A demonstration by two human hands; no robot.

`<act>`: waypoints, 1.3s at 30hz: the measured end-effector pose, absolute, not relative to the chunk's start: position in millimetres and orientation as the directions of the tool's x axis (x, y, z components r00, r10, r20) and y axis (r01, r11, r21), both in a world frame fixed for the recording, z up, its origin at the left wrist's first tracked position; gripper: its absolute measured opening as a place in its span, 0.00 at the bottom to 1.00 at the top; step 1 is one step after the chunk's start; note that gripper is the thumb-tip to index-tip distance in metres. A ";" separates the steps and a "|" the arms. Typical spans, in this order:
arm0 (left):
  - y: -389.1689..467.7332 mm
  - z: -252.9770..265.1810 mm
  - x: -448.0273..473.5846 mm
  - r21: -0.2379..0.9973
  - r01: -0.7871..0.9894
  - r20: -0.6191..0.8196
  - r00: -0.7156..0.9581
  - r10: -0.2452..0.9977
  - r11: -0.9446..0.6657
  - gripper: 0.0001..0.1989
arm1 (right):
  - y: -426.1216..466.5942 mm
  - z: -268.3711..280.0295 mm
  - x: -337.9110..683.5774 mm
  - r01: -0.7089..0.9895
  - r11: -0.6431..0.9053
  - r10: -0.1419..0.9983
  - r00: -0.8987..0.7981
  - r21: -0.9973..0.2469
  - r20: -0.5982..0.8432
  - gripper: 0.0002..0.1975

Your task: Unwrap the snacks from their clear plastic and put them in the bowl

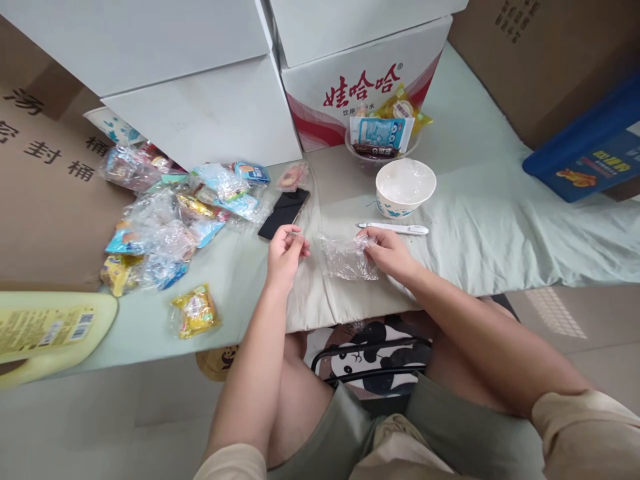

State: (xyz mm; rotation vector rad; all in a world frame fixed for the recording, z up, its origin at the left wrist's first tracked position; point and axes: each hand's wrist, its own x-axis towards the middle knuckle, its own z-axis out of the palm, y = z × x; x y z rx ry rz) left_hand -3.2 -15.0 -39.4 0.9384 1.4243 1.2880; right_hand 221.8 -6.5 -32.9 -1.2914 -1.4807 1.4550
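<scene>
My right hand [389,252] pinches one side of a clear, crinkled plastic bag [350,259], which hangs just above the cloth near the table's front edge. A short gap to the left of the bag separates it from my left hand [287,253]. Those fingers are curled together, and whatever may be between them is too small to make out. Behind my left hand lies a black phone [285,213]. A white utility knife [395,229] rests just beyond my right hand. Past the knife stands a white paper bowl [406,187] with clear plastic inside.
Many wrapped snacks [160,220] are heaped on the left, with one yellow packet [195,311] apart. A clear bowl [383,157] of packets stands before white boxes [345,93]. A yellow jug [55,333] is at the left edge, a blue container [585,147] at right.
</scene>
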 end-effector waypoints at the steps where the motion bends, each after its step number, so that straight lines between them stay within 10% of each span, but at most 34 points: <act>1: -15.1 -39.8 -3.8 0.989 -0.051 -0.147 -0.235 0.961 0.139 0.15 | -6.5 -32.6 221.3 0.186 -0.115 0.947 -0.276 -0.976 -0.164 0.07; 15: -19.8 -41.3 -0.2 0.985 -0.071 -0.165 -0.165 0.972 0.155 0.17 | -8.5 -31.0 219.7 0.109 -0.076 0.945 -0.310 -0.991 -0.106 0.05; 23: -28.5 -30.3 9.6 0.910 -0.256 -0.277 0.208 0.938 0.326 0.29 | -14.8 -31.3 217.1 -0.096 -0.001 0.820 -0.570 -0.995 0.054 0.06; 39: -23.5 -30.3 11.5 0.920 -0.227 -0.328 -0.001 0.945 0.319 0.19 | -9.5 -40.8 221.0 0.024 -0.006 0.887 -0.461 -1.000 -0.016 0.18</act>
